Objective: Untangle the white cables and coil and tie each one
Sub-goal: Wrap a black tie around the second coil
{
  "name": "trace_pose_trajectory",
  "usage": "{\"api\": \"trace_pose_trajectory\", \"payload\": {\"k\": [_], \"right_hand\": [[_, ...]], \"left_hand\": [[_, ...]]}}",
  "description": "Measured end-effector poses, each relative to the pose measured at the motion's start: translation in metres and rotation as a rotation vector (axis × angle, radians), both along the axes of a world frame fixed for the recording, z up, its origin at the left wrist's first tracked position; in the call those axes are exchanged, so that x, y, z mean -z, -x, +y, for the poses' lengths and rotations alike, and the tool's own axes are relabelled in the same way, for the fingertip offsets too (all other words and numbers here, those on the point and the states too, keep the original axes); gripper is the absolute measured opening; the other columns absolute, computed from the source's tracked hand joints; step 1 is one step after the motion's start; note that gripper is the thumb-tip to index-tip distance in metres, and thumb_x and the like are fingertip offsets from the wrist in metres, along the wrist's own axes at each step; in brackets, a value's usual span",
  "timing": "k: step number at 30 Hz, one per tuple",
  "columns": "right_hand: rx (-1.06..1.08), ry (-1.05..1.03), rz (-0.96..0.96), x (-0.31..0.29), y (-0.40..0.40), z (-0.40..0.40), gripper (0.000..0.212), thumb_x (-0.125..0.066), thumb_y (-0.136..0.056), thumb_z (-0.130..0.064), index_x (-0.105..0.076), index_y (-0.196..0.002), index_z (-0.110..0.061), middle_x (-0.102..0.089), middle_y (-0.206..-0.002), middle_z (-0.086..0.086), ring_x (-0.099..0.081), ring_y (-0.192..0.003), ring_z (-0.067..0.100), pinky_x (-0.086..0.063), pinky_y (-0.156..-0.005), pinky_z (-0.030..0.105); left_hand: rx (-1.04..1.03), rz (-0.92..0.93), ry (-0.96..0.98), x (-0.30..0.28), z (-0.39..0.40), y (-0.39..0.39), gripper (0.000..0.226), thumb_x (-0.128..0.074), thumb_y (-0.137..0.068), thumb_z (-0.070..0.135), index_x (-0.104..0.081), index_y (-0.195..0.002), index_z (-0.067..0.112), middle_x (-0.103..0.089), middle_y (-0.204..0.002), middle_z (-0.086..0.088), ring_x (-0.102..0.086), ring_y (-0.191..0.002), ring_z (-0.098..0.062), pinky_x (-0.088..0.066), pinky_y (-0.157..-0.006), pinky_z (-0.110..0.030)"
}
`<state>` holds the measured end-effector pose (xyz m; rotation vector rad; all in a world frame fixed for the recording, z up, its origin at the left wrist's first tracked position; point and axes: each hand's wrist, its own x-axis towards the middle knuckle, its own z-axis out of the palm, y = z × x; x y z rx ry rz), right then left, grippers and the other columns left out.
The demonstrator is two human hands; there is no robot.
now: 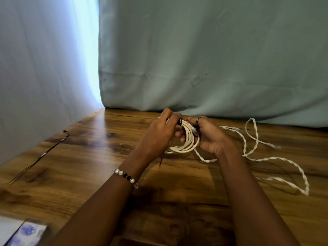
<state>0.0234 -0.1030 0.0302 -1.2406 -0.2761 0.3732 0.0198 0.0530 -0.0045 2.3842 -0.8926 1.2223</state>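
At the far left of the wooden table point(88, 174) a thin dark tie point(40, 156) lies stretched out, and a printed blue-and-white paper point(26, 231) sits at the near left corner. Toward the middle, the left hand point(158, 137), with a beaded bracelet point(125, 176) on its wrist, has its fingers curled around the coiled white cable point(188, 139), pinching a dark band at the top of the coil, while the right hand point(211, 135) grips the coil's other side, fingers wrapped around its strands. To the right, a twisted white cable point(284, 160) trails loose across the table in open loops, in front of a pale green curtain point(213, 59).
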Motion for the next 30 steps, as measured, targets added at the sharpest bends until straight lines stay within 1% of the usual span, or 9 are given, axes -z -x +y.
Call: {"api": "trace_pose_trajectory", "payload": {"k": [4,8,12,16,19,22,24,27,30], "right_hand": [[0.015,-0.032,0.068,0.002,-0.003,0.0,0.028,-0.037,-0.093,-0.003,-0.06,-0.102,0.011,-0.067,-0.075,0.02,-0.066,-0.06,0.024,-0.059,-0.059,0.032],[0.13,-0.095,0.097,0.002,-0.007,0.004,0.029,-0.051,-0.089,0.0,-0.058,-0.114,0.014,-0.065,-0.087,0.023,-0.066,-0.065,0.025,-0.06,-0.061,0.033],[0.324,-0.145,0.058,-0.001,-0.005,0.008,0.022,-0.06,-0.083,0.008,-0.064,-0.105,0.005,-0.069,-0.079,0.022,-0.067,-0.056,0.024,-0.06,-0.059,0.038],[0.512,0.066,-0.09,0.001,-0.004,0.005,0.043,-0.069,-0.077,0.01,-0.06,-0.113,-0.012,-0.072,-0.084,0.019,-0.071,-0.061,0.023,-0.06,-0.056,0.033],[0.576,0.162,-0.158,0.0,-0.004,0.005,0.034,-0.072,-0.075,0.009,-0.063,-0.106,-0.001,-0.073,-0.079,0.017,-0.072,-0.067,0.022,-0.06,-0.061,0.031],[0.619,0.198,-0.251,-0.002,-0.003,0.007,0.011,-0.069,-0.078,0.01,-0.069,-0.086,0.002,-0.071,-0.073,0.016,-0.07,-0.064,0.022,-0.058,-0.057,0.029],[0.686,0.252,-0.322,-0.004,-0.003,0.01,0.012,-0.068,-0.078,0.011,-0.07,-0.077,-0.001,-0.071,-0.071,0.012,-0.07,-0.061,0.018,-0.056,-0.056,0.026],[0.791,0.252,-0.36,-0.005,-0.006,0.012,0.016,-0.065,-0.079,0.014,-0.069,-0.072,-0.001,-0.07,-0.073,0.012,-0.07,-0.061,0.019,-0.053,-0.053,0.024],[0.837,0.265,-0.473,-0.004,-0.007,0.013,0.022,-0.062,-0.076,0.016,-0.069,-0.068,-0.003,-0.069,-0.068,0.013,-0.069,-0.059,0.022,-0.052,-0.054,0.027]], "left_hand": [[0.059,-0.022,0.083,0.001,0.003,-0.003,0.033,-0.053,-0.088,0.009,-0.058,-0.119,-0.001,-0.054,-0.102,-0.014,-0.047,-0.081,-0.005,-0.043,-0.071,-0.013],[0.112,-0.044,0.185,0.003,0.005,-0.008,0.029,-0.053,-0.092,0.012,-0.061,-0.117,0.002,-0.052,-0.099,-0.016,-0.044,-0.083,-0.004,-0.035,-0.075,0.0],[0.159,-0.024,0.252,0.004,0.003,-0.012,0.026,-0.062,-0.089,0.011,-0.067,-0.114,0.007,-0.052,-0.096,-0.011,-0.048,-0.08,-0.007,-0.036,-0.075,-0.004],[0.275,0.221,0.321,0.003,-0.001,-0.005,0.029,-0.063,-0.091,0.021,-0.06,-0.117,0.008,-0.068,-0.092,0.009,-0.063,-0.082,0.001,-0.047,-0.071,-0.016],[0.345,0.474,0.449,0.003,-0.009,-0.001,0.03,-0.061,-0.092,0.009,-0.042,-0.116,0.008,-0.066,-0.082,0.013,-0.063,-0.073,0.006,-0.044,-0.067,-0.009],[0.357,0.548,0.475,0.002,-0.009,-0.002,0.023,-0.056,-0.095,0.007,-0.045,-0.115,0.004,-0.066,-0.078,0.008,-0.06,-0.066,0.008,-0.041,-0.06,-0.008],[0.355,0.576,0.479,0.001,-0.008,-0.001,0.021,-0.055,-0.095,0.006,-0.047,-0.114,0.002,-0.066,-0.077,0.007,-0.059,-0.061,0.007,-0.041,-0.057,-0.009],[0.317,0.616,0.479,0.001,-0.01,0.0,0.016,-0.056,-0.095,0.013,-0.05,-0.11,0.013,-0.067,-0.074,0.007,-0.054,-0.054,0.004,-0.042,-0.057,-0.02],[0.214,0.594,0.378,-0.001,-0.014,0.0,0.011,-0.057,-0.095,0.019,-0.054,-0.106,0.021,-0.069,-0.072,0.007,-0.055,-0.056,0.005,-0.044,-0.06,-0.025]]}}
